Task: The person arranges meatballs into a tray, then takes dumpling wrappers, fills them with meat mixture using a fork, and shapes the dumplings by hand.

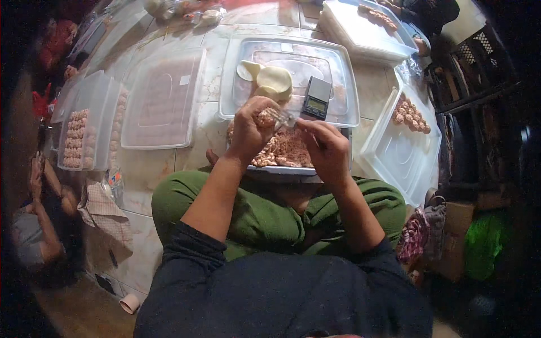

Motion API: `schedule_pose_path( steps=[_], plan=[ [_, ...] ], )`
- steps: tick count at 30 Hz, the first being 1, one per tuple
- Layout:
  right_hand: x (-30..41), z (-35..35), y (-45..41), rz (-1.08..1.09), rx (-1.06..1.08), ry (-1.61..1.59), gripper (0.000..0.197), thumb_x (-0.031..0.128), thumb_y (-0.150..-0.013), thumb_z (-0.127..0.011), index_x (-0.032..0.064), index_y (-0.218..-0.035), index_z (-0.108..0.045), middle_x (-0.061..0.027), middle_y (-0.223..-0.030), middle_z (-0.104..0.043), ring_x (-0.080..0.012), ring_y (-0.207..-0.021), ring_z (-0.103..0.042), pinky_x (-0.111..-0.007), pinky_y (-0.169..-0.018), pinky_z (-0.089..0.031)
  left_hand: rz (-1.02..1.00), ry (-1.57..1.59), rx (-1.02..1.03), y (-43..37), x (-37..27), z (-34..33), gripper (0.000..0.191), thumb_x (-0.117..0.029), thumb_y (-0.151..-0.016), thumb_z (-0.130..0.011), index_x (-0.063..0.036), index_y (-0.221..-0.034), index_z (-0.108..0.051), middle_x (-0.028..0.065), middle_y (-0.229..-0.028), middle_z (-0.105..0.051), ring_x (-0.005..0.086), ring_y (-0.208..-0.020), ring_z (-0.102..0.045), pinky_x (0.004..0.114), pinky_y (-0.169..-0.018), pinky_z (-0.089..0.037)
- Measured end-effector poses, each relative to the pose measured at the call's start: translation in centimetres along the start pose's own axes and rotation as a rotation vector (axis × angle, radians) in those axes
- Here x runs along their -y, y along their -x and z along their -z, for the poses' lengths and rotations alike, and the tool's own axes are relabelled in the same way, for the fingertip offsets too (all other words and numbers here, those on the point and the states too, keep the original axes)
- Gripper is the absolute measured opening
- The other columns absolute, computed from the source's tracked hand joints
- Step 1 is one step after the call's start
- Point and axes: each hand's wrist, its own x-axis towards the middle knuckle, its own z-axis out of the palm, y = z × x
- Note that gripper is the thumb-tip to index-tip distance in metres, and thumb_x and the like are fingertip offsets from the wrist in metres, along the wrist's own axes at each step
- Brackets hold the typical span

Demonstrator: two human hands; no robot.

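Curled around a lump of nutty, grainy mixture (266, 118) is my left hand (252, 131). Fingertips of my right hand (325, 143) pinch a small shiny thing (286, 118) against the lump's right side; blur hides what it is. Below both hands is a tray (279, 170) with pale chunky mixture (264, 156) on its left and brown, finer stuff (291, 148) on its right. Just beyond, pale yellow dough discs (274, 79) and a digital pocket scale (317, 97) rest on a translucent plastic lid (342, 63).
A lidded plastic box (162, 97) stands at left, beside a box (99, 122) with rows of nutty balls (76, 137). At right, a tilted plastic container (401, 156) holds several balls (410, 114). Another box (359, 34) is at the back right. Other people sit nearby.
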Motion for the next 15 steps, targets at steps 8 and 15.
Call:
schedule_pose_path(
  steps=[8,15],
  plan=[
    [1.1,1.8,-0.7,0.136,0.033,0.232,0.020,0.001,-0.078,-0.064,0.0056,-0.098,-0.066,-0.0114,-0.087,-0.065,-0.0230,-0.076,-0.066,-0.030,-0.064,-0.052,0.087,0.046,0.044,0.3,-0.1,0.0,0.013,-0.008,-0.072,-0.068,-0.0035,-0.079,-0.058,0.0036,-0.065,-0.057,0.0102,-0.065,-0.056,0.026,-0.057,-0.044],
    [0.6,1.9,-0.3,0.046,0.022,0.150,0.017,0.000,-0.080,-0.062,0.0045,-0.095,-0.066,-0.0117,-0.087,-0.066,-0.0240,-0.076,-0.066,-0.030,-0.066,-0.052,-0.036,0.110,-0.033,0.4,-0.5,-0.5,0.017,-0.009,-0.073,-0.070,-0.0033,-0.084,-0.058,0.0055,-0.071,-0.059,0.0109,-0.064,-0.054,0.027,-0.060,-0.046]
  ],
)
